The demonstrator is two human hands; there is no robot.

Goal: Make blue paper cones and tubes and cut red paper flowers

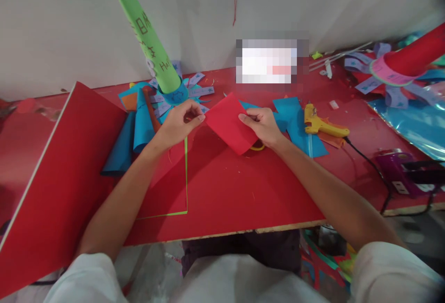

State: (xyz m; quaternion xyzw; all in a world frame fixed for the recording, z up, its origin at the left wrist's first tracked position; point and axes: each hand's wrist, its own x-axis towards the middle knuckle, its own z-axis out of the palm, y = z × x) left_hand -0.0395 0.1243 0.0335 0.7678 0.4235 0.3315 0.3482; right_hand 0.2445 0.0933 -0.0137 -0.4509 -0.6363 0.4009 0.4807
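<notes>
A small red paper square (227, 122) is held up over the red table (243, 201) between both hands. My left hand (181, 120) pinches its left corner with thumb and fingertips closed. My right hand (262, 122) grips its right edge, fingers curled over the paper. A yellow ring-shaped thing (257, 147), partly hidden, lies on the table just under my right hand. Both forearms reach in from white sleeves at the bottom.
A large red sheet (69, 178) lies at the left. Behind my left hand a green tube (149, 39) stands on blue and lilac paper strips. Blue paper pieces (295, 122), a yellow glue gun (321, 124) with its black cord, a purple device (399, 168) and a red tube (413, 55) are at the right.
</notes>
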